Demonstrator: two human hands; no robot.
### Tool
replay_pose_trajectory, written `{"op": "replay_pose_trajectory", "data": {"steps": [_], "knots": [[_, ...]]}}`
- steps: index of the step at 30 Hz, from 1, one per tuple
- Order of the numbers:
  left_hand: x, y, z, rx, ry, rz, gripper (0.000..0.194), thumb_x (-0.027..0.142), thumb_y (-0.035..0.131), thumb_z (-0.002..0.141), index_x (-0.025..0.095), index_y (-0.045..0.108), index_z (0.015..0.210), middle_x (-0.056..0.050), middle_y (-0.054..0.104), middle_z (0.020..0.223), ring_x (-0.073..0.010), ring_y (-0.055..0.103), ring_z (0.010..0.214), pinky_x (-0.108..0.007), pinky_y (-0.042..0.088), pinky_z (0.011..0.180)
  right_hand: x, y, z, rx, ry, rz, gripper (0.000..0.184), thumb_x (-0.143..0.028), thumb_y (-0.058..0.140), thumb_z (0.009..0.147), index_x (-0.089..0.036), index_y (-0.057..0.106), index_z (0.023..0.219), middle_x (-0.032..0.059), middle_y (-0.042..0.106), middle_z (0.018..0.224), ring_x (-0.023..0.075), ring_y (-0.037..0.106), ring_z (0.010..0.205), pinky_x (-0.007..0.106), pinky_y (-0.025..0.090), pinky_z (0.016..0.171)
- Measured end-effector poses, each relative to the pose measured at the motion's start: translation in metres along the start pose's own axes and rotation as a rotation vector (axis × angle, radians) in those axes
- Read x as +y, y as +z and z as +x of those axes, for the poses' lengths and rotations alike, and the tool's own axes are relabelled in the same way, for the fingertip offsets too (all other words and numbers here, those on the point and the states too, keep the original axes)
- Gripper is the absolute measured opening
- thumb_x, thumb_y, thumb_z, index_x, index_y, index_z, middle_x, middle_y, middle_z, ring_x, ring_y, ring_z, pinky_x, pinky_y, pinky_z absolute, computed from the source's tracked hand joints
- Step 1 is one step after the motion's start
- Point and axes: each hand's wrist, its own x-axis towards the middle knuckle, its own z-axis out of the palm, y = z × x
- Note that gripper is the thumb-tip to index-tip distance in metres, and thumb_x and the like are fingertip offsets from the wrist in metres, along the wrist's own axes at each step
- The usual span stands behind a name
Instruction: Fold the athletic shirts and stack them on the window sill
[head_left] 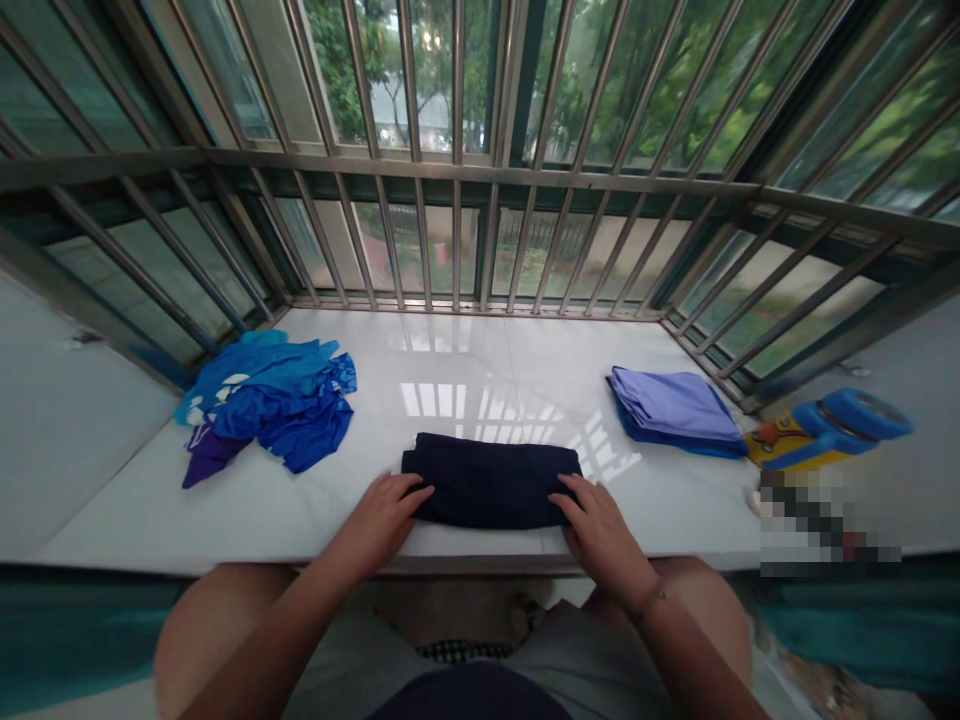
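Note:
A dark navy garment point(491, 485), folded into a long flat bundle, lies on the white tiled sill near its front edge. My left hand point(386, 510) grips the bundle's left end, its fingers curled at the cloth edge. At the opposite end my right hand point(596, 520) has its thumb and fingers on the right edge, closed on the cloth. The undersides of both ends are hidden, so how far the fingers reach beneath cannot be seen.
Crumpled blue and purple clothes point(281, 395) are heaped at left. On the right sits a folded lavender and blue stack point(675, 410), beside a blue-and-yellow container point(825, 430). A blurred-out item point(829, 525) lies in front of it. Metal window bars point(457, 240) border the sill point(465, 345).

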Motion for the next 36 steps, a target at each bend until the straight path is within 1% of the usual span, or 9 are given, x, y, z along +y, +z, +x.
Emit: {"op": "replay_pose_trajectory", "data": {"steps": [3,5,9,16,21,24,28,33,36], "knots": [[0.009,0.009,-0.031,0.005,-0.09,-0.138,0.047,0.026,0.063,0.1,0.032,0.067,0.147,-0.01,0.067,0.15,-0.0298,0.065,0.136,-0.052,0.051,0.121,-0.005,0.008,-0.034,0.019,0.054,0.094,0.059,-0.006,0.052,0.087,-0.027,0.067,0.14,0.0121,0.057,0.159,0.0322,0.054,0.147,0.057,0.047,0.122],[0.01,0.006,-0.032,0.052,-0.2,-0.186,0.039,0.037,0.058,0.106,0.029,0.069,0.142,-0.01,0.068,0.148,-0.029,0.064,0.137,-0.049,0.052,0.12,-0.005,0.004,-0.036,0.066,0.128,0.159,0.047,-0.013,0.052,0.095,-0.025,0.068,0.137,0.0129,0.06,0.154,0.0303,0.057,0.143,0.054,0.048,0.122],[-0.002,0.004,0.002,0.14,-0.474,-0.093,0.043,0.046,0.057,0.104,0.018,0.07,0.134,-0.017,0.073,0.131,-0.0338,0.068,0.124,-0.051,0.053,0.114,0.0,-0.001,-0.005,0.152,0.372,0.17,0.037,-0.038,0.05,0.107,-0.019,0.067,0.134,0.0185,0.07,0.133,0.0326,0.066,0.127,0.052,0.051,0.116],[-0.012,0.009,0.048,0.076,-0.653,-0.161,0.017,0.04,0.071,0.087,0.023,0.07,0.083,-0.007,0.073,0.09,-0.0268,0.07,0.087,-0.038,0.054,0.083,0.01,0.019,0.038,0.056,0.792,0.251,0.037,-0.049,0.066,0.093,-0.02,0.071,0.116,0.0158,0.079,0.103,0.0336,0.076,0.102,0.043,0.057,0.088],[0.0,0.005,0.037,0.249,-0.644,-0.534,0.029,0.054,0.065,0.092,0.025,0.067,0.091,0.0,0.073,0.085,-0.0209,0.068,0.079,-0.031,0.05,0.073,0.01,0.009,0.024,0.177,0.717,0.422,0.032,-0.057,0.058,0.093,-0.026,0.063,0.093,0.0092,0.076,0.094,0.0292,0.073,0.093,0.039,0.054,0.085],[0.003,0.002,0.036,0.328,-0.645,-0.772,0.039,0.063,0.07,0.087,0.025,0.064,0.097,0.002,0.07,0.078,-0.0183,0.065,0.071,-0.028,0.049,0.067,0.012,0.002,0.012,0.314,0.649,0.516,0.039,-0.065,0.053,0.097,-0.026,0.058,0.099,0.0072,0.072,0.095,0.0264,0.068,0.09,0.039,0.054,0.087],[-0.001,0.003,0.057,0.344,-0.743,-0.912,0.052,0.069,0.071,0.083,0.024,0.062,0.108,0.003,0.068,0.072,-0.0178,0.064,0.065,-0.027,0.047,0.063,0.024,0.007,0.001,0.45,0.714,0.575,0.037,-0.065,0.051,0.099,-0.027,0.052,0.101,0.0025,0.064,0.087,0.0231,0.064,0.081,0.037,0.054,0.079],[-0.01,0.012,0.089,0.168,-0.799,-0.567,0.03,0.044,0.076,0.088,0.024,0.065,0.108,0.0,0.072,0.077,-0.0231,0.072,0.074,-0.029,0.048,0.065,0.042,0.021,0.003,0.405,0.841,0.527,0.033,-0.057,0.058,0.089,-0.026,0.056,0.1,0.0067,0.073,0.093,0.0253,0.07,0.08,0.039,0.056,0.078],[-0.01,0.018,0.093,0.16,-0.756,-0.307,0.026,0.034,0.075,0.09,0.025,0.066,0.113,-0.003,0.075,0.087,-0.0256,0.074,0.086,-0.031,0.048,0.073,0.046,0.023,0.006,0.317,0.853,0.445,0.027,-0.046,0.056,0.088,-0.025,0.061,0.104,0.01,0.077,0.103,0.0255,0.074,0.08,0.04,0.057,0.081]]}}
